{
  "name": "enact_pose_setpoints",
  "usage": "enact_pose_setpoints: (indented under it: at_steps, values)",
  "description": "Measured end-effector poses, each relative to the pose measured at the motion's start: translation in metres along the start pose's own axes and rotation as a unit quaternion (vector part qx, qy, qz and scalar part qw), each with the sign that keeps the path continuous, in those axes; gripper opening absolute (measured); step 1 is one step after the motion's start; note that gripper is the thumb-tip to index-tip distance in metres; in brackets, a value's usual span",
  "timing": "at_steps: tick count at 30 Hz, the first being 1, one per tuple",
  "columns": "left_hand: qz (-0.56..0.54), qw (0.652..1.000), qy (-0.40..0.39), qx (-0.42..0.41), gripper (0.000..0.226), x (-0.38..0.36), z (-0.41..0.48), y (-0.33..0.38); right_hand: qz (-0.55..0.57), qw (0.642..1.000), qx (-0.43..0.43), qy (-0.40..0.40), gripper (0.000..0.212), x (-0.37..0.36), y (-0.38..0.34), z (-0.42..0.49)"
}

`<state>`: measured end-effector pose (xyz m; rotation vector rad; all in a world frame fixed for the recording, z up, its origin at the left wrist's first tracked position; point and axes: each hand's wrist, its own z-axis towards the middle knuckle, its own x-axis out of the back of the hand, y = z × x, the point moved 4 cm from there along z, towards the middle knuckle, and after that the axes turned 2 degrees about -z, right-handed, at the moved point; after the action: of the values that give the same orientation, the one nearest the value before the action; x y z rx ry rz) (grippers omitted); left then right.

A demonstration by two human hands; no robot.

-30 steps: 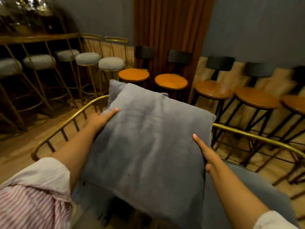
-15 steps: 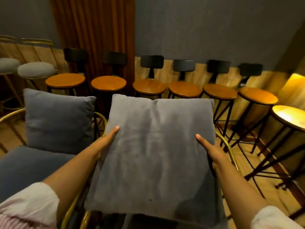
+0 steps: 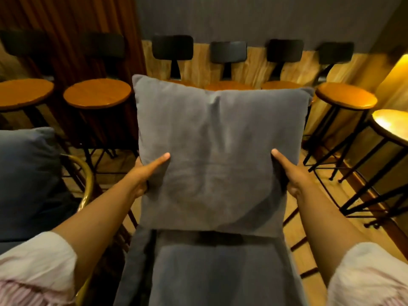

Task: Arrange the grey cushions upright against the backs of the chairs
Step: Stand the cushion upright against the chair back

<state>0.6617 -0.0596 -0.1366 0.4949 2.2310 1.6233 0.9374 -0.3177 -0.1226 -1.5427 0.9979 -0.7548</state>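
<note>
Both hands [image 3: 220, 171] grip grey cushion [image 3: 220, 138] — upright.

Background furnishings: stools, curtain, wall, floor.

A row of bar stools with round orange wooden seats [image 3: 97, 93], small black backrests [image 3: 172, 47] and thin black metal legs [image 3: 331, 138] runs across the upper half of the frame; the far-right seat [image 3: 391, 123] glares under warm light. Pleated brown curtain [image 3: 72, 21], upper left. Plain grey wall [image 3: 254, 16], top centre, above light wood panelling [image 3: 198, 65] behind the backrests. Wooden plank floor [image 3: 309, 257], lower right, crossed by dark stool shadows. Yellow-lit surface at the right edge, too blurred to identify.
</note>
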Motion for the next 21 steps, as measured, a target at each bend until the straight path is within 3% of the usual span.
enact_pose_setpoints:
  at_steps: [5, 11, 16, 19, 21]
  values:
    - [0.003, 0.999, 0.01, -0.031, 0.118, -0.003, 0.045, -0.047, 0.001, 0.999, 0.046, 0.018, 0.111, -0.008, 0.03, 0.037]
    - [0.011, 0.998, 0.026, -0.055, 0.113, -0.019, 0.053, -0.086, -0.001, 0.998, 0.059, 0.032, 0.096, 0.0, 0.062, 0.065]
    - [0.058, 0.995, 0.064, -0.049, 0.084, -0.028, 0.049, -0.113, -0.042, 0.998, 0.038, 0.021, 0.1, 0.011, 0.086, 0.075]
    - [0.106, 0.992, 0.066, -0.006, 0.087, -0.023, 0.048, -0.136, -0.112, 0.993, -0.02, 0.012, 0.104, 0.018, 0.123, 0.065]
    - [0.124, 0.99, 0.059, 0.019, 0.093, -0.022, 0.049, -0.139, -0.145, 0.988, -0.053, 0.028, 0.094, 0.026, 0.142, 0.057]
